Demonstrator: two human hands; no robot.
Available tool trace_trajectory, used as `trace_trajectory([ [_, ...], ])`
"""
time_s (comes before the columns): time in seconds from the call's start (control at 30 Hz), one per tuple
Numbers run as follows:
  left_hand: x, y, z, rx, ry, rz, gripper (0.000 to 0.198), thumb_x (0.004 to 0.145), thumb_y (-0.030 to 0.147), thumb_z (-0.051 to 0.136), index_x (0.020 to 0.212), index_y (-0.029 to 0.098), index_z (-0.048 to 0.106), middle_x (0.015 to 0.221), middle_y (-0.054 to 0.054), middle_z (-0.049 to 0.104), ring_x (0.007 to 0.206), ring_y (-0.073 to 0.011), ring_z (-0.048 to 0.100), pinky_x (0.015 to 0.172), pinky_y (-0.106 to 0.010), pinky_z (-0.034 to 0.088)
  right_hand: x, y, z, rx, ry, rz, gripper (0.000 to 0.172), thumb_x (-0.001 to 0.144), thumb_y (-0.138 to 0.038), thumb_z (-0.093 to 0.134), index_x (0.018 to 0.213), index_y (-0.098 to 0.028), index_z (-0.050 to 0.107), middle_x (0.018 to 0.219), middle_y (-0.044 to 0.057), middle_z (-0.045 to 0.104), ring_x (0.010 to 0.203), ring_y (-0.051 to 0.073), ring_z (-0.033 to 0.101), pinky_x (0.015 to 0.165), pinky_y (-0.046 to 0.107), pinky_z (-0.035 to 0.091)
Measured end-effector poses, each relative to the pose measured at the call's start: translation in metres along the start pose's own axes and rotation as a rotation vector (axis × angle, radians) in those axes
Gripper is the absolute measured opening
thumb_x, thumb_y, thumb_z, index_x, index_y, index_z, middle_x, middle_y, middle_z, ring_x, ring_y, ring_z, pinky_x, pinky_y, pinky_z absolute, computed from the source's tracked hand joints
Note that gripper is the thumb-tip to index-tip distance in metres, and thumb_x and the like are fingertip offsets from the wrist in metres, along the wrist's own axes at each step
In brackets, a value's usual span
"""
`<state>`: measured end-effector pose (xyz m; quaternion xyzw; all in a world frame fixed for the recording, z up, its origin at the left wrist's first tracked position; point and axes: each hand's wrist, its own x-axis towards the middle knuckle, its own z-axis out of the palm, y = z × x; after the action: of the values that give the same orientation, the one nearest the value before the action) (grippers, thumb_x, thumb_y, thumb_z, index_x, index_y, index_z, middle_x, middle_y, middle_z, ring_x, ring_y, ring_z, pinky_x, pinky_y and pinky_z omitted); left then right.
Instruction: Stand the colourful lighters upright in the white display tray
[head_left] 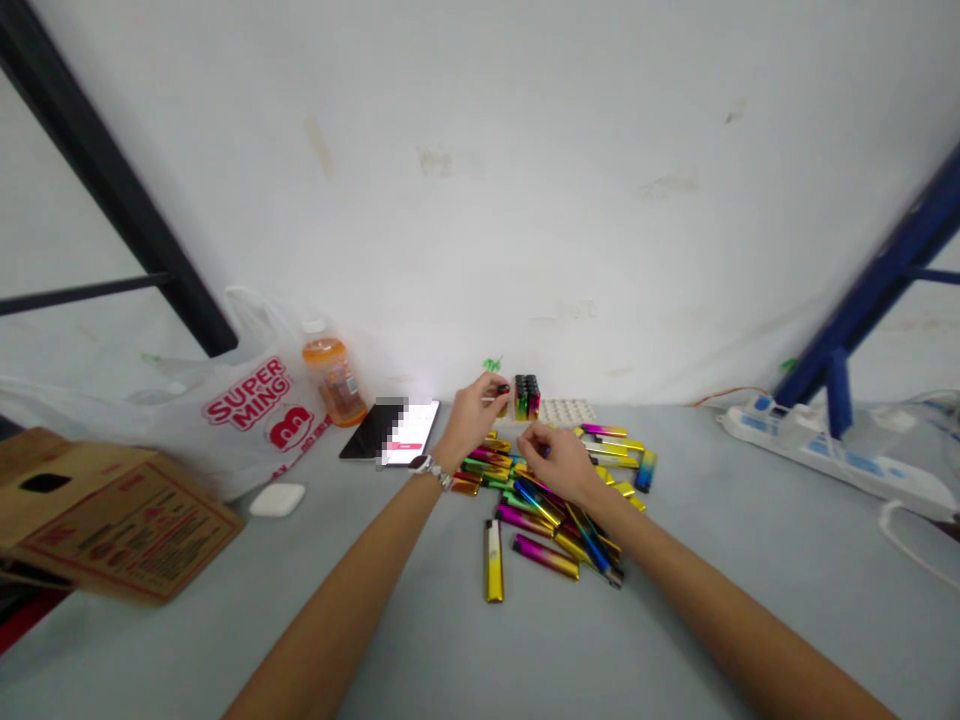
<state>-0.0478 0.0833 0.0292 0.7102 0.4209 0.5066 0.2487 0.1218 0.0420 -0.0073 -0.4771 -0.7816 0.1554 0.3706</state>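
A heap of shiny multicoloured lighters [551, 505] lies on the grey table [420, 640]. My left hand [472, 415], with a watch on the wrist, is closed on a lighter [501, 392] and holds it upright beside a few lighters standing in a white tray [562, 410] by the wall. The standing lighters [526, 397] sit at the tray's left end. My right hand [559, 460] rests over the heap with its fingers curled on the lighters; what it grips is hidden. One gold lighter [493, 560] lies apart at the front.
A phone [390, 432] lies left of my hands. An orange drink bottle [332, 378], a white plastic bag [240, 410], a white earbud case [277, 499] and a cardboard box [112, 520] sit further left. A white power strip [825, 450] lies at the right by a blue frame.
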Motion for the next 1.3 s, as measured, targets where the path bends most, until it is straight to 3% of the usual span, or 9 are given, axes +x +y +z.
trace_trajectory([
  [0.1, 0.021, -0.014, 0.000, 0.069, 0.026, 0.018, 0.016, 0.079, 0.021, 0.065, 0.094, 0.017, 0.067, 0.099, -0.008, 0.068, 0.091, -0.0188, 0.065, 0.075, -0.029, 0.056, 0.018, 0.004, 0.007, -0.088, 0.004, 0.000, 0.022, 0.088, -0.031, 0.051, 0.072, -0.020, 0.062, 0.061, 0.000, 0.063, 0.056, 0.014, 0.053, 0.055, 0.025, 0.027],
  [0.23, 0.040, -0.031, 0.004, 0.142, 0.003, 0.017, 0.014, 0.077, 0.017, 0.065, 0.091, 0.016, 0.068, 0.088, -0.005, 0.070, 0.085, -0.0181, 0.066, 0.082, -0.033, 0.055, 0.031, 0.007, 0.013, -0.192, -0.006, 0.007, 0.021, 0.088, -0.031, 0.052, 0.075, -0.020, 0.064, 0.066, 0.002, 0.067, 0.060, 0.016, 0.056, 0.055, 0.026, 0.026],
  [0.43, 0.054, -0.046, 0.010, 0.158, -0.044, 0.035, 0.014, 0.076, 0.014, 0.066, 0.089, 0.017, 0.069, 0.086, -0.005, 0.071, 0.083, -0.0180, 0.067, 0.084, -0.034, 0.054, 0.028, 0.007, 0.011, -0.277, -0.088, -0.033, 0.017, 0.087, -0.029, 0.053, 0.082, -0.021, 0.068, 0.073, 0.004, 0.070, 0.065, 0.018, 0.060, 0.059, 0.027, 0.031],
  [0.53, 0.059, -0.053, 0.012, 0.151, -0.073, 0.028, 0.014, 0.076, 0.011, 0.065, 0.087, 0.017, 0.068, 0.085, -0.005, 0.071, 0.083, -0.0183, 0.068, 0.085, -0.034, 0.054, 0.025, 0.006, 0.004, -0.313, -0.118, -0.081, 0.012, 0.082, -0.028, 0.059, 0.085, -0.022, 0.068, 0.083, 0.005, 0.070, 0.081, 0.021, 0.062, 0.066, 0.028, 0.036],
  [0.63, 0.063, -0.059, 0.014, 0.155, -0.079, 0.021, 0.013, 0.077, 0.012, 0.064, 0.088, 0.017, 0.067, 0.086, -0.005, 0.071, 0.083, -0.0183, 0.068, 0.085, -0.035, 0.054, 0.022, 0.009, -0.005, -0.322, -0.156, -0.111, 0.019, 0.077, -0.031, 0.065, 0.093, -0.021, 0.069, 0.098, 0.009, 0.068, 0.097, 0.025, 0.060, 0.077, 0.031, 0.040],
  [0.77, 0.066, -0.063, 0.016, 0.241, -0.093, 0.043, 0.015, 0.079, 0.013, 0.064, 0.094, 0.017, 0.066, 0.088, -0.006, 0.071, 0.079, -0.0182, 0.067, 0.082, -0.035, 0.054, 0.017, 0.015, -0.018, -0.292, -0.243, -0.080, 0.032, 0.074, -0.035, 0.070, 0.103, -0.020, 0.069, 0.109, 0.011, 0.064, 0.100, 0.026, 0.058, 0.086, 0.035, 0.039],
  [0.9, 0.066, -0.064, 0.015, 0.309, -0.122, 0.108, 0.022, 0.082, 0.013, 0.061, 0.104, 0.019, 0.063, 0.090, -0.006, 0.070, 0.079, -0.0185, 0.066, 0.079, -0.035, 0.054, 0.007, 0.020, -0.029, -0.257, -0.271, -0.044, 0.033, 0.074, -0.036, 0.071, 0.103, -0.019, 0.069, 0.106, 0.010, 0.064, 0.097, 0.025, 0.058, 0.084, 0.035, 0.040],
  [1.3, 0.073, -0.064, 0.003, 0.148, -0.229, 0.106, 0.018, 0.078, 0.015, 0.059, 0.095, 0.017, 0.064, 0.091, -0.005, 0.071, 0.081, -0.0164, 0.066, 0.082, -0.034, 0.055, -0.014, 0.027, -0.034, -0.147, -0.187, -0.065, 0.018, 0.080, -0.033, 0.068, 0.092, -0.019, 0.068, 0.095, 0.006, 0.065, 0.093, 0.021, 0.057, 0.083, 0.033, 0.038],
])
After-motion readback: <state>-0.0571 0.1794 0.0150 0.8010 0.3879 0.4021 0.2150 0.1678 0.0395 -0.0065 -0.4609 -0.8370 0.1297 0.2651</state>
